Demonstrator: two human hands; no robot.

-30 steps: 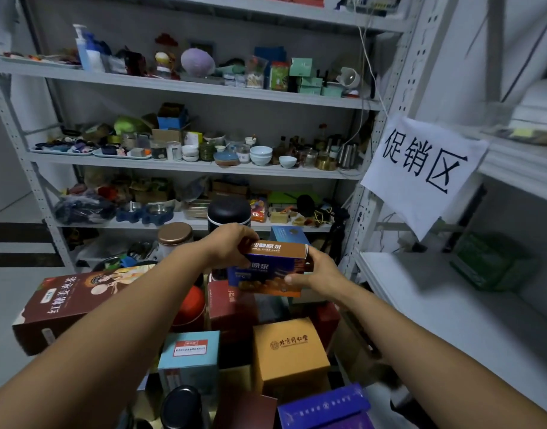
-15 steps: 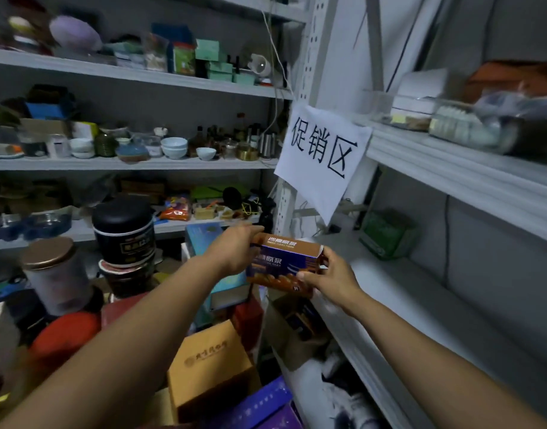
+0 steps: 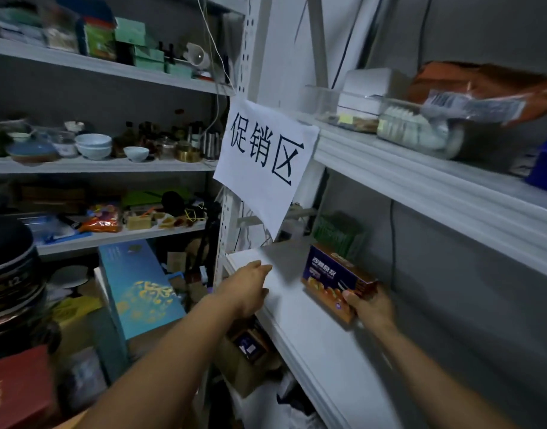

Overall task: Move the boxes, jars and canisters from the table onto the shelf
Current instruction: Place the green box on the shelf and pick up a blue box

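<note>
The right hand [image 3: 369, 308] holds a blue and orange box [image 3: 334, 280] by its near end, with the fingers curled under it and the thumb on the side. The box is over the white shelf [image 3: 312, 345], near the back wall. It is hard to tell if it touches the shelf. A green pack [image 3: 340, 233] sits just behind it.

The left hand [image 3: 250, 286] holds nothing. Its fingers are loose and point at the front edge of the shelf.

A white paper sign [image 3: 266, 156] hangs above. A tall blue box [image 3: 139, 286] stands on the left, near a black canister [image 3: 9, 267].
</note>
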